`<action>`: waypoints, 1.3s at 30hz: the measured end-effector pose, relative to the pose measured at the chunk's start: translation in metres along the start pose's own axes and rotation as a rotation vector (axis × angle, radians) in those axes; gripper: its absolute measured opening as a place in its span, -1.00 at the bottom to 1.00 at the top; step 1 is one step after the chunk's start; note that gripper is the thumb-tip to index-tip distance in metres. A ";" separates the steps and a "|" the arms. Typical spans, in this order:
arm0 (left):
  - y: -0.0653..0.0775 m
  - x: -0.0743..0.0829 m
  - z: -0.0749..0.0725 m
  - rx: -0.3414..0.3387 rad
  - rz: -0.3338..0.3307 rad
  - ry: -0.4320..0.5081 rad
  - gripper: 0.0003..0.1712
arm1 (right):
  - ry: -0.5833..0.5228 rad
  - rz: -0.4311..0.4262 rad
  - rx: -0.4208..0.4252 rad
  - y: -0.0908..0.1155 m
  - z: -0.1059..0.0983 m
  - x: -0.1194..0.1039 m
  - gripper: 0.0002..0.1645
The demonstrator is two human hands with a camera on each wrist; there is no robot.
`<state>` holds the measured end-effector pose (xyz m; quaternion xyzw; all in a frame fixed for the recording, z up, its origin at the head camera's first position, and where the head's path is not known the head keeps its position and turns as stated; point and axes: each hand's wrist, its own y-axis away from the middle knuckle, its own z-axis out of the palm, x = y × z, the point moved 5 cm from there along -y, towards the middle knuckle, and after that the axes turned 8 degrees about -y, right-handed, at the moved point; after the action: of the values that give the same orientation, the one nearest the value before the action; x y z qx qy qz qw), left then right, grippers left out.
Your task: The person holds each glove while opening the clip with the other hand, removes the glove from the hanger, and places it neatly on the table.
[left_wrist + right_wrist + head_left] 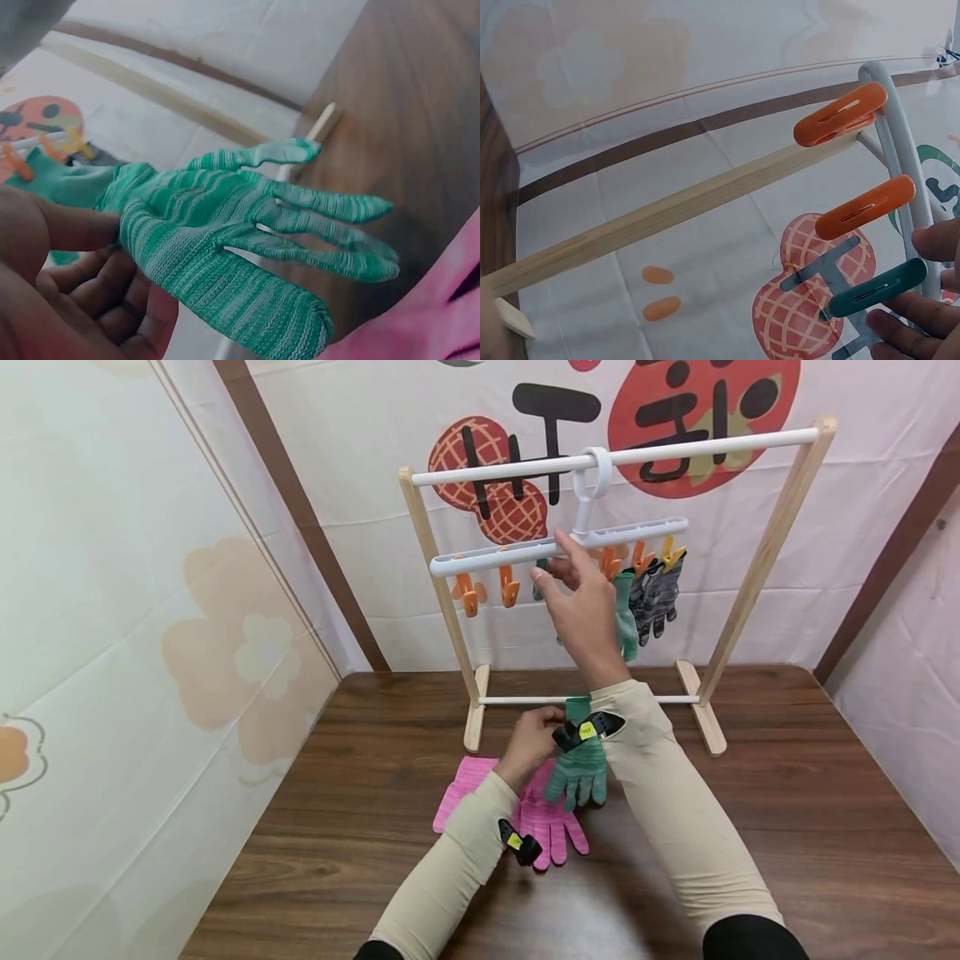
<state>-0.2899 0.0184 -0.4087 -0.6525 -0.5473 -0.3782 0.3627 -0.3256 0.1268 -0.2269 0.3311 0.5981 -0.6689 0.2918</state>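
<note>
A green striped knit glove [217, 225] hangs from my left hand [531, 745], which pinches its cuff between thumb and fingers. Below it, pink gloves [553, 831] lie on the table. My right hand [588, 614] is up at the white clip hanger [495, 558], its index finger touching the bar. A dark green clip [877, 288] sits beside its fingers and thumb. Further left on the bar are orange clips [865, 207] with nothing in them. Right of the hand, another green glove [625, 618] and dark grey gloves [657, 597] hang from clips.
The hanger hooks over the white top rod [697, 447] of a wooden stand [772, 539]. Its feet [701, 710] rest on the brown table [787, 827]. Behind stands a printed cloth wall [345, 468], with another cloth wall [97, 568] to the left.
</note>
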 end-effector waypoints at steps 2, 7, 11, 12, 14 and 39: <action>0.002 -0.004 0.008 -0.002 0.000 0.011 -0.86 | 0.000 -0.006 0.006 0.000 -0.001 0.001 -0.31; 0.006 -0.013 0.022 -0.022 -0.054 -0.047 -0.85 | 0.006 -0.017 0.005 -0.001 -0.001 0.002 -0.30; 0.008 -0.017 0.026 -0.013 -0.077 -0.258 -0.79 | 0.029 -0.032 0.002 -0.001 -0.001 0.001 -0.29; 0.008 -0.018 0.026 -0.009 -0.075 -0.319 -0.76 | 0.033 -0.035 0.002 -0.001 -0.001 0.001 -0.30; 0.008 -0.019 0.027 -0.006 -0.067 -0.417 -0.68 | 0.038 -0.039 0.003 -0.001 -0.001 0.001 -0.29; 0.012 -0.031 0.035 -0.056 0.043 -0.806 -0.90 | 0.089 -0.065 0.115 -0.002 -0.031 0.003 -0.46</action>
<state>-0.2784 0.0341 -0.4531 -0.7695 -0.6215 -0.0990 0.1090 -0.3255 0.1576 -0.2299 0.3572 0.5813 -0.6960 0.2236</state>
